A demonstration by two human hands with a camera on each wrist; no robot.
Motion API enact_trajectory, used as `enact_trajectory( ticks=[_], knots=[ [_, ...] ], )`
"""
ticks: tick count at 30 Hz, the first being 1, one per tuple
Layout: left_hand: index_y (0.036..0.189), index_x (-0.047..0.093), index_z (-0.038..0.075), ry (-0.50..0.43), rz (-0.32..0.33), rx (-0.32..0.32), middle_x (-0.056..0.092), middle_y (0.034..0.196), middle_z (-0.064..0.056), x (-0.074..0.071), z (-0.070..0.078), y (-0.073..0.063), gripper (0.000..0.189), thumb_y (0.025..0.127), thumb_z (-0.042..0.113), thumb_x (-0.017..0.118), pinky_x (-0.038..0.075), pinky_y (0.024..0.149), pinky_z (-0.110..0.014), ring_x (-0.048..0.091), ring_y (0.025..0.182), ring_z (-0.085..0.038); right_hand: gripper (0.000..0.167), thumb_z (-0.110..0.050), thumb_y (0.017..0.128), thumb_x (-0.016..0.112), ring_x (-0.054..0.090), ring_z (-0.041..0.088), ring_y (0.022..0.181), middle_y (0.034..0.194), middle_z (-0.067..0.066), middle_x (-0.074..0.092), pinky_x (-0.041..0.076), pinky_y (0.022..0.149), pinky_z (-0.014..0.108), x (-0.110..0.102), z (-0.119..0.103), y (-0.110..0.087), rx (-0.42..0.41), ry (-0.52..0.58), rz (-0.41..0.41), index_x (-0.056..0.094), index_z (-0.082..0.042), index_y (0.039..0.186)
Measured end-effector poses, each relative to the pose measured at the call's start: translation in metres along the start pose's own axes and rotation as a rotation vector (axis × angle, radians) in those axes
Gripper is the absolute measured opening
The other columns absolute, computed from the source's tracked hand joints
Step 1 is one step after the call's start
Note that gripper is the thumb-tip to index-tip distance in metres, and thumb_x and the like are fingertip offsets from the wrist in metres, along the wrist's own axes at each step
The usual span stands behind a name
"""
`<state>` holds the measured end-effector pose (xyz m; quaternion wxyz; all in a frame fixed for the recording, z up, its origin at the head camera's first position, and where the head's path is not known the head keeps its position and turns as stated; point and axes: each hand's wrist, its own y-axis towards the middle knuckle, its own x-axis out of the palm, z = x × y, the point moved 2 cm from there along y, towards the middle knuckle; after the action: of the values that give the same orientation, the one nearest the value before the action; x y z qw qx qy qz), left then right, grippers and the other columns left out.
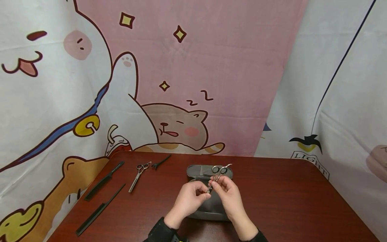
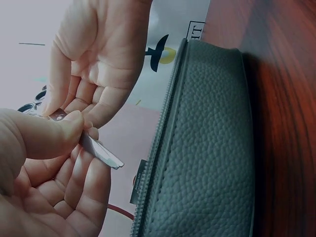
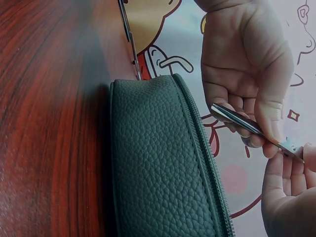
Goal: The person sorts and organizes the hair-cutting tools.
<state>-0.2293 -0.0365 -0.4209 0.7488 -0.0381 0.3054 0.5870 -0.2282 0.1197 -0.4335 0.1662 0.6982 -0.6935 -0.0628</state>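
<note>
While we look down at the table [image 1: 281, 201], one pair of scissors [image 2: 101, 150] sits in a shared grip above the grey case [image 1: 213, 205]; we see the left hand [image 1: 190, 198] pinching the blades between thumb and fingers, the tips poking out beyond; the right hand [image 1: 228, 195] pinches them nearer the handles; a second pair of scissors [image 1: 135, 183] and two combs [image 1: 102, 184] lie off to the left; we judge the step in hand to be two-handed handling above the case; the next move, to our eye, calls for one hand to hold fast while the other lets go, blades together and tips clear of skin.
</note>
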Motion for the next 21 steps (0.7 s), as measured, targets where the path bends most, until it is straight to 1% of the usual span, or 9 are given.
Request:
enact_trajectory(
  ticks=[8,11,14,17,21],
  knots=[
    [0.081,0.069,0.014,-0.007,-0.003,-0.003,0.061,0.075,0.011,0.002,-0.001,0.0,0.011,0.083,0.009,0.079,0.047,0.06,-0.024,0.057,0.066,-0.003,0.015,0.004,0.094,0.062,0.066,0.011,0.09,0.102,0.006,0.065,0.052,0.084,0.024,0.0,0.0,0.0,-0.008,-0.032,0.0,0.057,0.017,0.1],
    [0.081,0.07,0.013,-0.02,-0.007,0.002,0.061,0.075,0.011,0.002,-0.001,0.0,0.011,0.083,0.009,0.079,0.047,0.059,-0.024,0.056,0.065,-0.003,0.014,0.004,0.094,0.061,0.066,0.011,0.089,0.1,0.008,0.065,0.052,0.082,0.024,-0.001,-0.001,0.0,-0.03,-0.044,-0.008,0.058,0.016,0.098],
    [0.083,0.07,0.013,-0.038,-0.017,0.003,0.062,0.076,0.01,0.0,-0.001,0.001,0.01,0.082,0.011,0.08,0.048,0.059,-0.024,0.057,0.066,-0.003,0.012,0.003,0.094,0.061,0.065,0.011,0.088,0.099,0.012,0.064,0.052,0.081,0.024,-0.001,-0.003,0.0,-0.063,-0.068,-0.02,0.059,0.015,0.097],
    [0.088,0.071,0.012,-0.06,-0.04,-0.007,0.064,0.08,0.007,-0.003,-0.001,0.002,0.014,0.082,0.016,0.082,0.049,0.061,-0.025,0.059,0.069,-0.005,0.01,0.002,0.094,0.062,0.065,0.012,0.088,0.098,0.018,0.064,0.052,0.08,0.024,-0.003,-0.007,0.001,-0.105,-0.104,-0.029,0.06,0.012,0.095],
    [0.103,0.069,0.01,-0.091,-0.082,-0.03,0.067,0.09,0.0,-0.01,0.002,0.0,0.028,0.082,0.024,0.082,0.051,0.066,-0.028,0.063,0.078,-0.012,0.007,0.003,0.094,0.062,0.066,0.011,0.089,0.099,0.02,0.065,0.053,0.08,0.023,-0.005,-0.012,0.001,-0.157,-0.163,-0.027,0.061,0.01,0.095]
  ],
)
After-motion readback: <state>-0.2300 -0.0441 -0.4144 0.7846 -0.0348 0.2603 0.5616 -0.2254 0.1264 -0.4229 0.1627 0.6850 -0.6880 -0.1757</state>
